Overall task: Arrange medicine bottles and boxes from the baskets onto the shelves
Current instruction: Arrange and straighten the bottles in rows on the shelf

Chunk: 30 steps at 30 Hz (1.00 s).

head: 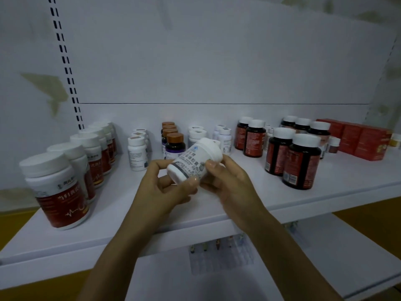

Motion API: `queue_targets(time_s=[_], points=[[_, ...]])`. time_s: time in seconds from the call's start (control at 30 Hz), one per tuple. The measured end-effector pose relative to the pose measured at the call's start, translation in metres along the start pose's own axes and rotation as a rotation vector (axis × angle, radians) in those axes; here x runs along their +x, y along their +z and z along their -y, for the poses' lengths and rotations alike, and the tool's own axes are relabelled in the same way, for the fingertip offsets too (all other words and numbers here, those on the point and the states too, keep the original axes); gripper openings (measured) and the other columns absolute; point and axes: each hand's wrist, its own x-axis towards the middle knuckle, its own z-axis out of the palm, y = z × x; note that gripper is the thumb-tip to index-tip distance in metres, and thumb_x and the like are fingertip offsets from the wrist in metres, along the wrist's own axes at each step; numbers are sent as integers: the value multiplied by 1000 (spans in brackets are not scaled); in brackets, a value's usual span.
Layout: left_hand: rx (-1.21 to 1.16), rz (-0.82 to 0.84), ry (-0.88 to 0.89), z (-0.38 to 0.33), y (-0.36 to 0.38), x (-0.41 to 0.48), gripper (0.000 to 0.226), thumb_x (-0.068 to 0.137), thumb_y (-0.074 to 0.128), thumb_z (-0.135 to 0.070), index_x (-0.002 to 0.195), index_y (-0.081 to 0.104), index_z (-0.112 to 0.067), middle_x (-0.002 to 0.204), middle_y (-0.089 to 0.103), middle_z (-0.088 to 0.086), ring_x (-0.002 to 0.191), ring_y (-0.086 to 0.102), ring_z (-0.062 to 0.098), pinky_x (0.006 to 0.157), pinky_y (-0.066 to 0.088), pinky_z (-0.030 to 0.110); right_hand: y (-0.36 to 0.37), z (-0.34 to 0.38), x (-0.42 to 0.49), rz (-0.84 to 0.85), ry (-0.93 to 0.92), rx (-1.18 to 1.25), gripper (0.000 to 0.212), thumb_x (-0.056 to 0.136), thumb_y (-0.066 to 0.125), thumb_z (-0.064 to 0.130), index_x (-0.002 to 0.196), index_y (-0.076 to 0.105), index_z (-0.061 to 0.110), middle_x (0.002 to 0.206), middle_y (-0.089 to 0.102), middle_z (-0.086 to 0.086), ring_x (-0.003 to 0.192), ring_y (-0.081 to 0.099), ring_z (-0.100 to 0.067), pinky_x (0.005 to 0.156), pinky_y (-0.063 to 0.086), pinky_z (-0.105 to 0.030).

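- Hands together over the white shelf: the left hand and right hand both grasp one white bottle, fingers curled round it.
- The bottle is tilted, cap toward the far right, held above the shelf's middle.
- Red-labelled white bottles line the left; dark bottles and red boxes stand right.

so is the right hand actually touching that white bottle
Touching. In the head view the right hand pinches the white bottle, thumb flat on its label.
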Motion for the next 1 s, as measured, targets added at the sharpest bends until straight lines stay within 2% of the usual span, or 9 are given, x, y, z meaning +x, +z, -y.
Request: queue_targets(time_s=[0.17,0.3,0.43,0.53,0.67,0.73,0.8,0.87,1.0], points=[[-65,-23,-23,-1,-4,-1,52,67,68,-34,113,51,-16,104,72,5,93,70,19,77,58,29,1,-2,1,1,-16,-91,50,82,68,36,124,57,11,112,70,-6,106,66,-21,96,50,-39],[52,-61,35,2,-2,-2,61,58,75,-30,112,47,-26,110,67,-6,93,68,7,73,54,19,6,0,-2,81,-33,-157,42,73,63,31,113,60,17,103,74,3,99,69,-12,87,55,-27],[295,-76,167,10,-1,-2,58,67,82,-13,114,51,-27,111,61,-17,100,61,-1,81,52,16,7,0,-3,95,-35,-122,40,72,64,28,111,60,17,99,74,5,96,70,-10,77,55,-19],[314,-38,224,12,-1,-1,57,72,81,-19,121,52,-25,116,61,-16,105,58,-2,86,51,15,3,-4,0,69,-28,-92,40,79,71,22,117,59,17,106,73,-2,102,68,-17,82,56,-27],[201,68,98,6,-1,1,55,77,59,-47,128,52,-28,122,62,-12,108,60,1,89,51,18,-4,-6,3,49,-18,1,47,71,63,12,118,57,13,106,71,-8,102,68,-22,81,56,-29],[214,46,102,7,-1,1,51,75,61,-42,123,55,-24,120,64,-10,107,62,5,88,53,23,-3,-6,4,58,-17,-7,48,70,65,12,117,56,14,106,71,-8,102,68,-22,78,56,-28],[216,-25,183,8,0,-2,41,77,71,-24,114,55,-23,115,63,-12,104,62,4,83,54,20,-1,-5,4,72,-30,-19,47,75,75,14,117,56,19,109,71,-5,104,67,-19,81,56,-29],[254,-101,270,12,-1,-3,45,75,76,-11,108,52,-28,114,59,-17,106,59,1,82,53,17,0,-5,3,74,-42,-59,47,73,70,24,118,54,26,113,70,1,107,66,-16,86,55,-29],[275,-123,359,15,-4,-3,52,71,79,-15,109,50,-33,119,56,-14,112,54,4,88,51,19,1,-4,1,96,-54,-81,45,79,72,25,121,53,24,114,70,0,107,66,-18,84,55,-27]])
